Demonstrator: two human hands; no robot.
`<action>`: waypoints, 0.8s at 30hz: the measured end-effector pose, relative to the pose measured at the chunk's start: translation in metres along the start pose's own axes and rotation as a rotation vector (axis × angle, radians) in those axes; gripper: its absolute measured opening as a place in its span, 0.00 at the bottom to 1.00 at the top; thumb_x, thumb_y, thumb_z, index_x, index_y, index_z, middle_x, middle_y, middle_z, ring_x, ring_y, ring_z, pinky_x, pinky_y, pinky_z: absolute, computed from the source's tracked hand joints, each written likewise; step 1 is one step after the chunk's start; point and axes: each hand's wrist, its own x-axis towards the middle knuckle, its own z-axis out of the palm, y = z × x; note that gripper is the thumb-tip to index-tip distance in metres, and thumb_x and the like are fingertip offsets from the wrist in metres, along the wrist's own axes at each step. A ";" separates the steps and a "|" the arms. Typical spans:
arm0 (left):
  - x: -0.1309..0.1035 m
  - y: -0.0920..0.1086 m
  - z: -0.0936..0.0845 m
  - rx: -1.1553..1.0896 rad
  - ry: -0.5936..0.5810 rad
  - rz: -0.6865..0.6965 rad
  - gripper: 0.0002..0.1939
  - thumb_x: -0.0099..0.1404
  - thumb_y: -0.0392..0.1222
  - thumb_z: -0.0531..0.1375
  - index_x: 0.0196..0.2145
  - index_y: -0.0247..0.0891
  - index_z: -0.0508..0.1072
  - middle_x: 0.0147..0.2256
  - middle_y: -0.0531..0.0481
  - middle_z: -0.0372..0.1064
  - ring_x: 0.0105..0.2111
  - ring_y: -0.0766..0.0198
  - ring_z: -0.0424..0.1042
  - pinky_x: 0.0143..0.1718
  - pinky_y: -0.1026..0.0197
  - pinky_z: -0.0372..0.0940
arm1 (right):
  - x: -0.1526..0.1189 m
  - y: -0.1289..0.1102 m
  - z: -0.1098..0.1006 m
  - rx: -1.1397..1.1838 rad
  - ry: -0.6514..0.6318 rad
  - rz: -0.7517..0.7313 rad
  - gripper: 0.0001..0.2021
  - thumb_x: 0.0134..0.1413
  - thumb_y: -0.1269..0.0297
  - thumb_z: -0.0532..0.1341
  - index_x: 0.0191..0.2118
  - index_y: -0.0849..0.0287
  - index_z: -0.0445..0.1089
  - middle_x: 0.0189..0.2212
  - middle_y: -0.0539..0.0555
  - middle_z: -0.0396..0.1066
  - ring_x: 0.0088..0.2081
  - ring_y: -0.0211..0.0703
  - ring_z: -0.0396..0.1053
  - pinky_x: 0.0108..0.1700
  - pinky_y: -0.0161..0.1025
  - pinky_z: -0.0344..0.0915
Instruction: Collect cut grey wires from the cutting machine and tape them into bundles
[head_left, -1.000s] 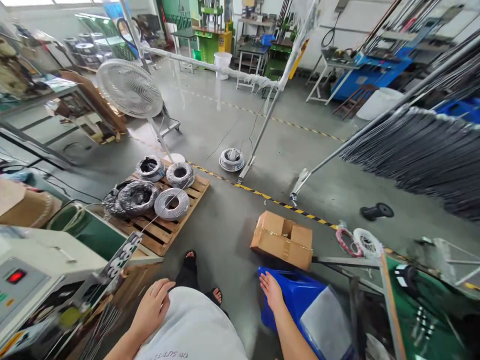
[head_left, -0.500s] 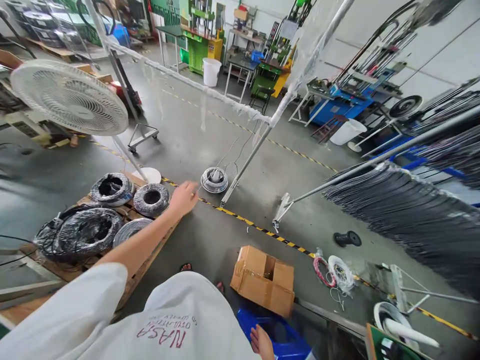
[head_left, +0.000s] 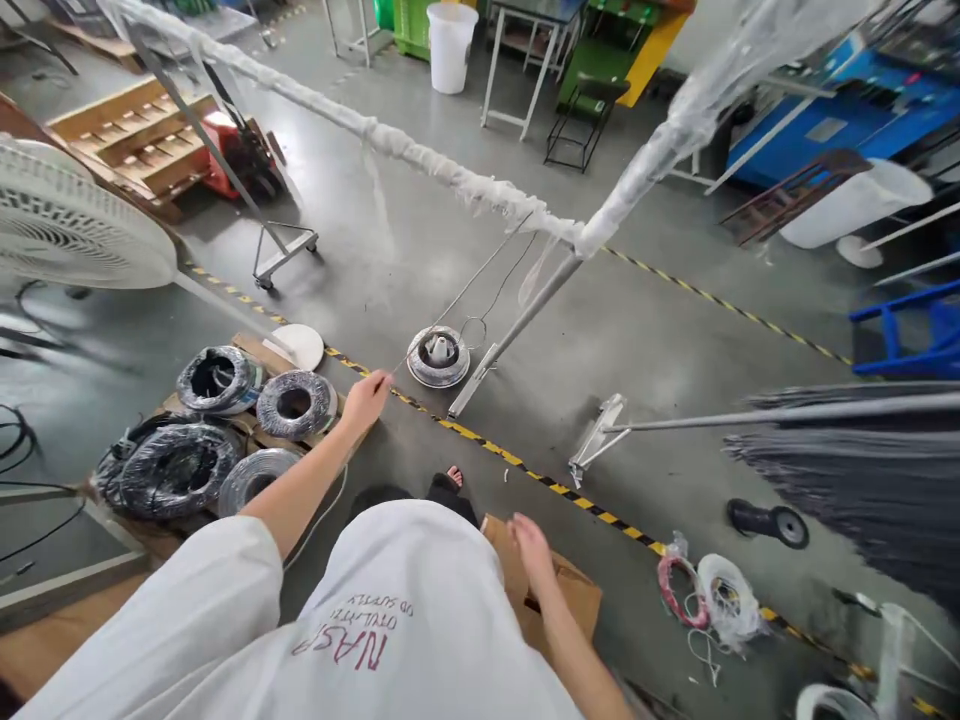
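My left hand is closed on the end of a thin grey cable, left of centre. From there the cable rises to the plastic-wrapped rail and hangs back down in a loop to a wire coil on a round base on the floor. My right hand is held over the cardboard box, its fingers loosely apart, slightly blurred, with nothing visible in them.
Wrapped coils lie on a pallet at the left, beside a fan. The stand's metal leg reaches the floor ahead. To the right are a black spool, red and white coils and a rack of hanging grey cables.
My left hand has closed on the cable, which is now drawn toward me. My right hand has risen from beside the blue bin to above the box. The view has tilted down, and a foot has stepped forward.
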 end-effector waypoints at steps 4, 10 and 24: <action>-0.047 -0.058 0.019 0.144 -0.128 -0.200 0.18 0.70 0.53 0.46 0.38 0.42 0.71 0.30 0.51 0.71 0.31 0.63 0.68 0.33 0.63 0.54 | 0.116 -0.164 0.011 -0.019 -0.031 -0.174 0.19 0.44 0.54 0.65 0.44 0.53 0.72 0.44 0.56 0.76 0.49 0.47 0.72 0.54 0.48 0.66; -0.074 -0.111 0.054 0.210 -0.337 -0.346 0.17 0.70 0.51 0.46 0.35 0.44 0.71 0.33 0.49 0.74 0.35 0.60 0.72 0.34 0.63 0.56 | 0.189 -0.375 0.128 0.145 -0.231 -0.617 0.25 0.52 0.54 0.65 0.55 0.53 0.64 0.50 0.56 0.74 0.50 0.41 0.73 0.50 0.43 0.68; 0.000 -0.165 -0.001 0.102 -0.425 -0.503 0.13 0.65 0.39 0.51 0.37 0.31 0.73 0.35 0.38 0.75 0.36 0.54 0.74 0.37 0.56 0.65 | 0.202 -0.398 0.223 0.110 0.257 -0.678 0.13 0.58 0.50 0.58 0.39 0.55 0.66 0.27 0.47 0.70 0.30 0.39 0.71 0.35 0.37 0.67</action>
